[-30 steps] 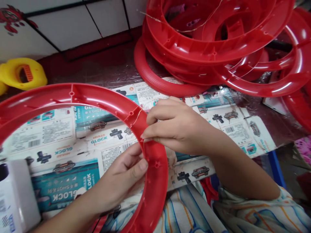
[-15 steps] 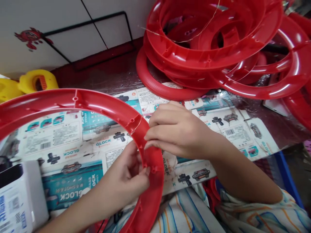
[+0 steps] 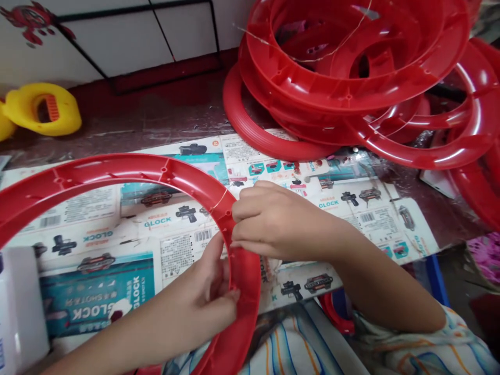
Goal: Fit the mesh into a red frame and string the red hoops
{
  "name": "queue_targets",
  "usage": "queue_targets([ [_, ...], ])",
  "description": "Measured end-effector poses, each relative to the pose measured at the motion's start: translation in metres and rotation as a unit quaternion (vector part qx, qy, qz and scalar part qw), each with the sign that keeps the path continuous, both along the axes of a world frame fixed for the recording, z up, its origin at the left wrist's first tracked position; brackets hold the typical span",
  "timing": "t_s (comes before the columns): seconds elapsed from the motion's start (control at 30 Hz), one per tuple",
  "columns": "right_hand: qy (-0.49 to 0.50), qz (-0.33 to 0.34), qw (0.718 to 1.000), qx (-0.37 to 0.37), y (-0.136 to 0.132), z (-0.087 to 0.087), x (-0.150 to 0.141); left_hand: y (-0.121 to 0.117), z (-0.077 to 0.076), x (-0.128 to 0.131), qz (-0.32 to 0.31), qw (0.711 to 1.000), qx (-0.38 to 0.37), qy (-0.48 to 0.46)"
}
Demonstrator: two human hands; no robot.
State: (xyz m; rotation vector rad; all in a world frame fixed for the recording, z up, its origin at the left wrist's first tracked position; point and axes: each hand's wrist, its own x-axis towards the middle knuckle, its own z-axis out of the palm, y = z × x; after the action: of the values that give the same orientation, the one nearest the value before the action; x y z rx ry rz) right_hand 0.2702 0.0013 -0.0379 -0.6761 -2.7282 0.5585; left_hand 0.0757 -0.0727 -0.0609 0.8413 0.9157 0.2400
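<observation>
A large red plastic ring (image 3: 128, 169) with a ribbed, open channel is tilted up in front of me. My left hand (image 3: 213, 291) is closed on its inner edge at the right side, the thumb inside the channel. A thin wire or thread (image 3: 221, 200) crosses the channel just above that grip. Against the ring's outer edge, my right hand (image 3: 269, 221) is curled with its fingertips together. What those fingertips pinch, if anything, is hidden.
Printed cardboard sheets (image 3: 332, 203) cover the dark red table (image 3: 156, 117). Red rings (image 3: 312, 94) are piled at the back right, a loose wire (image 3: 308, 60) over them. Yellow plastic parts (image 3: 42, 109) lie back left; a white box (image 3: 23, 307) stands front left.
The red ring has turned clockwise, its ribs shifting right and down past the thin strand. Both hands stay at its right side. The camera view has shifted a little.
</observation>
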Motion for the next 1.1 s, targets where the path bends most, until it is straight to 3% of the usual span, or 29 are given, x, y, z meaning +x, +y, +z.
queue_targets([
  [0.13,0.008,-0.011,1.0,-0.01,0.0,0.001,-0.003,0.002,0.008,0.003,0.098,0.987,-0.096,-0.081],
  [0.2,0.007,-0.024,1.0,0.008,-0.001,0.001,-0.004,0.005,0.01,0.005,0.149,0.979,-0.117,-0.079],
  [0.37,0.003,-0.068,0.995,0.073,-0.002,-0.002,-0.004,0.009,0.008,0.017,0.215,0.976,-0.033,0.022],
  [0.43,0.01,-0.079,0.991,0.103,-0.001,-0.004,-0.003,0.01,0.008,0.019,0.202,0.978,-0.011,0.047],
  [0.53,0.015,-0.068,0.991,0.114,0.0,-0.004,-0.003,0.014,0.008,0.014,0.131,0.988,0.015,0.085],
  [0.7,0.049,-0.137,0.988,0.044,-0.003,0.001,-0.009,0.014,0.003,-0.004,0.002,0.992,0.037,0.122],
  [0.8,0.033,-0.159,0.986,0.038,-0.005,0.004,-0.012,0.008,-0.002,-0.011,0.0,0.994,0.061,0.096],
  [0.9,-0.014,-0.137,0.988,0.063,-0.005,0.004,-0.011,0.003,-0.003,-0.012,0.0,0.992,0.075,0.097],
  [1.0,-0.033,-0.098,0.99,0.098,-0.004,0.001,-0.009,0.002,0.0,-0.009,0.002,0.992,0.072,0.099],
  [1.1,-0.024,-0.094,0.992,0.086,-0.003,-0.002,-0.008,0.001,0.008,-0.004,0.025,0.995,0.045,0.09],
])
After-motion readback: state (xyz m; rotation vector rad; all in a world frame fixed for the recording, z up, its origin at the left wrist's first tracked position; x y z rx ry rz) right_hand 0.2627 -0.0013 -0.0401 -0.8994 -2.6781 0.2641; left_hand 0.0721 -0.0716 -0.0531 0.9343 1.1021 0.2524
